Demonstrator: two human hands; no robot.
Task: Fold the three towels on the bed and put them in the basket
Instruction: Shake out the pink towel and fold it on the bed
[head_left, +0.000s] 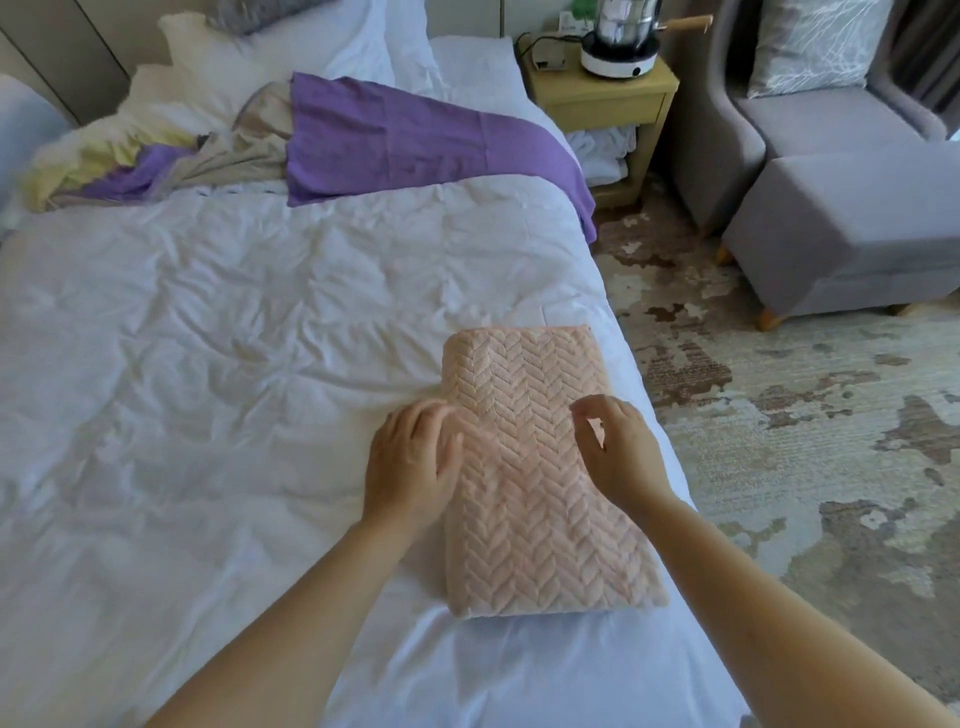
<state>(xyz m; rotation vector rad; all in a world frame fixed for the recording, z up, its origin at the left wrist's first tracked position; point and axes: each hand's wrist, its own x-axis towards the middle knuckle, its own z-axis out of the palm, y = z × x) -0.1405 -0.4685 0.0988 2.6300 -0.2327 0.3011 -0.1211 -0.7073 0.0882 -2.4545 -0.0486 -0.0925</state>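
Observation:
A pink towel (535, 467) with a herringbone weave lies folded into a long rectangle near the right edge of the white bed (208, 364). My left hand (413, 462) rests flat on the towel's left edge, fingers straight. Just over the towel's right side hovers my right hand (618, 447), fingers loosely curled and holding nothing. A purple cloth (395, 150) lies spread at the head of the bed, beside a crumpled heap of yellow, purple and beige fabric (156, 161). No basket is in view.
White pillows (291, 47) sit at the headboard. A yellow nightstand (602, 104) with an appliance stands right of the bed. A grey armchair (810, 119) and ottoman (852, 228) stand on the patterned carpet (779, 415) at right.

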